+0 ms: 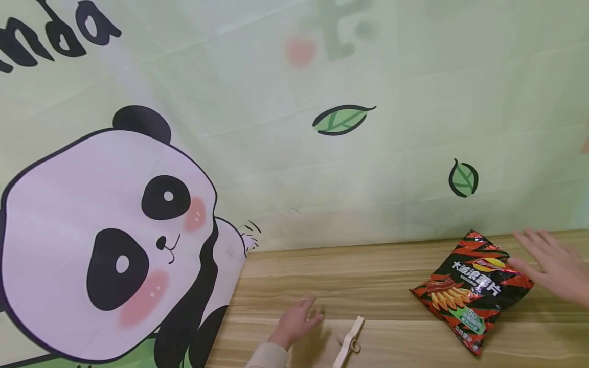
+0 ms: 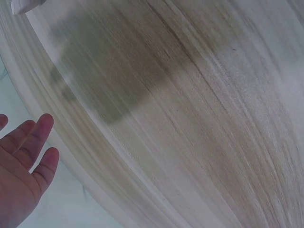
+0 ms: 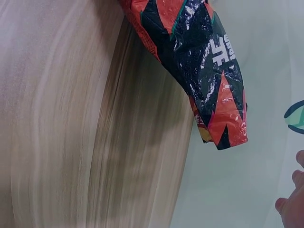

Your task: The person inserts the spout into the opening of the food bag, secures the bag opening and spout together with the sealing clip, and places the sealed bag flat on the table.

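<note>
The right hand (image 1: 549,263) is empty, its fingers extended; the wrist view shows it apart from the potato-chip bag (image 1: 478,291), which lies on the desk (image 1: 368,276) immediately to that hand's left. The left hand (image 1: 296,322) is likewise empty, its fingers loosely spread, with a pale clip-like item (image 1: 348,343) just to its right. Judgement: proper handling of the bag calls for a light pinch at the end nearest the right hand, the left hand steadying the opposite side; squeezing the middle risks crushing chips. Container: the foil bag appears bulky. Printed artwork indicates wavy chips; actual contents are not visible. Whether it is sealed cannot be determined.
</note>
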Demonstrator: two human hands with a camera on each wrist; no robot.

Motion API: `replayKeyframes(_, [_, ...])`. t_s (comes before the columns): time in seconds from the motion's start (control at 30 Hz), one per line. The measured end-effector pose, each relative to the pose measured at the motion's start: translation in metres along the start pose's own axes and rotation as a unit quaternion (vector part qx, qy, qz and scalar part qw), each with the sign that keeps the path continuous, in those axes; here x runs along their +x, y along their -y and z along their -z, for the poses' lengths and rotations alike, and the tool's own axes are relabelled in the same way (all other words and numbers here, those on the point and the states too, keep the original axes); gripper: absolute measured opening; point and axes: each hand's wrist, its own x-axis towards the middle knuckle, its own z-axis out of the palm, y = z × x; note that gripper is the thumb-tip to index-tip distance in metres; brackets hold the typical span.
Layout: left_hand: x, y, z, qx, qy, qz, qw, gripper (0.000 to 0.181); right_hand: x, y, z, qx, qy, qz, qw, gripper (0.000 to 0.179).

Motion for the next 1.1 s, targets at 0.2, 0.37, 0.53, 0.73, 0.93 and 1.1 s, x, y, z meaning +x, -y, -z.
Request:
replayKeyframes(0.2, [-0.001,-0.003,-0.001,-0.008,0.001,-0.003,1.0,0.058,-0.001,0.002,-0.002,0.01,-0.008,0.008,0.9999,0.07])
replayKeyframes(0.37, [-0.001,-0.004,-0.004,-0.002,-0.001,-0.009,1.0,0.059,-0.003,0.007,-0.003,0.004,-0.014,0.01,0.9998,0.072])
replayKeyframes(0.53, [-0.002,-0.007,-0.005,-0.016,0.0,-0.01,0.9998,0.06,-0.005,0.01,-0.005,-0.003,-0.012,0.007,0.9999,0.073])
replayKeyframes(0.73, [-0.003,-0.013,-0.006,-0.046,0.0,-0.013,0.9989,0.061,-0.006,0.013,-0.006,-0.006,-0.011,0.017,0.9998,0.074])
replayKeyframes(0.93, [-0.004,-0.018,-0.006,-0.059,0.008,-0.013,0.9981,0.061,-0.007,0.019,-0.005,0.006,-0.023,0.031,0.9992,0.071])
replayKeyframes(1.1, [-0.002,-0.02,-0.008,-0.075,0.008,-0.024,0.9968,0.06,-0.007,0.025,-0.005,0.02,-0.017,0.035,0.999,0.072])
